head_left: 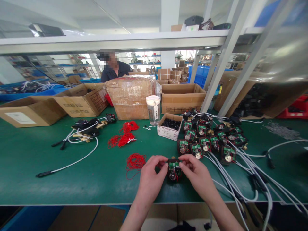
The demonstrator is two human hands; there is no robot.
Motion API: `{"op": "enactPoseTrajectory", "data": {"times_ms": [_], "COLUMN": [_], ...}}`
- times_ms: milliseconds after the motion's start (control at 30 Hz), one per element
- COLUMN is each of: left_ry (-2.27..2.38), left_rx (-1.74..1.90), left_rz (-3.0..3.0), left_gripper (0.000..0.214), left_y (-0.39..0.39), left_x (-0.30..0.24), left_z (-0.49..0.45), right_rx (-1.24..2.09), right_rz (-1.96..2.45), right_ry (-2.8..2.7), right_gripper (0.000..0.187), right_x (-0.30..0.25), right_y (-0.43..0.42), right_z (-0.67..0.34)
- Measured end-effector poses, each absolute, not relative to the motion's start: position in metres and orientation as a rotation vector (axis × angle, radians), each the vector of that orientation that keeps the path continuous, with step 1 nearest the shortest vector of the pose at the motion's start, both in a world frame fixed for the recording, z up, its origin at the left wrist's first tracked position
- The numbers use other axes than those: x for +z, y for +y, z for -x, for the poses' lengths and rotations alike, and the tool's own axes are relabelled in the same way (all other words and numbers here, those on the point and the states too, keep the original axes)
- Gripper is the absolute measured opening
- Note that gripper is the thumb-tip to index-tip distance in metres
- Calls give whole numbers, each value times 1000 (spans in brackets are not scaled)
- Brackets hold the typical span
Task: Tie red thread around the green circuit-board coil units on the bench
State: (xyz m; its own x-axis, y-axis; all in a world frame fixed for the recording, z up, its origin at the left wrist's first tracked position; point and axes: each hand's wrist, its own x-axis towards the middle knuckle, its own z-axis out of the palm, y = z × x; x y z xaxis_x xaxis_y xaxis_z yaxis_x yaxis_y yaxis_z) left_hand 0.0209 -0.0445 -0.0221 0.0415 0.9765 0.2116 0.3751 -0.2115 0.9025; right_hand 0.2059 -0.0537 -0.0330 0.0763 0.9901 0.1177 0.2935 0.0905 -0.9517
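Observation:
A small black housing with a green circuit board rests on the green table near its front edge. My left hand grips its left side between thumb and fingers. On the opposite side my right hand pinches the board's upper right edge. A round silvery part shows at the unit's lower front, with red wires beside it. Just left of my left hand lies a bundle of red wire. Several similar units with green boards and white cables sit to the right of my right hand.
A small box of black parts stands beyond my hands, beside a clear lidded cup. More red wire bundles and cabled units lie left. Cardboard boxes line the back, below a shelf. A person is behind them.

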Motion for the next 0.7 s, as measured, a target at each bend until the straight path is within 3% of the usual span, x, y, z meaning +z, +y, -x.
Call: {"op": "enactPoseTrajectory", "data": {"times_ms": [700], "left_ry": [1343], "left_rx": [1110], "left_rz": [-1681], "left_gripper": [36], "left_y": [-56], "left_x": [-34], "left_z": [-14], "right_rx": [893], "right_rz": [1419], "right_ry": [-1446], "right_gripper": [29], "right_x": [-47], "right_y": [-71], "right_z": [-210]}}
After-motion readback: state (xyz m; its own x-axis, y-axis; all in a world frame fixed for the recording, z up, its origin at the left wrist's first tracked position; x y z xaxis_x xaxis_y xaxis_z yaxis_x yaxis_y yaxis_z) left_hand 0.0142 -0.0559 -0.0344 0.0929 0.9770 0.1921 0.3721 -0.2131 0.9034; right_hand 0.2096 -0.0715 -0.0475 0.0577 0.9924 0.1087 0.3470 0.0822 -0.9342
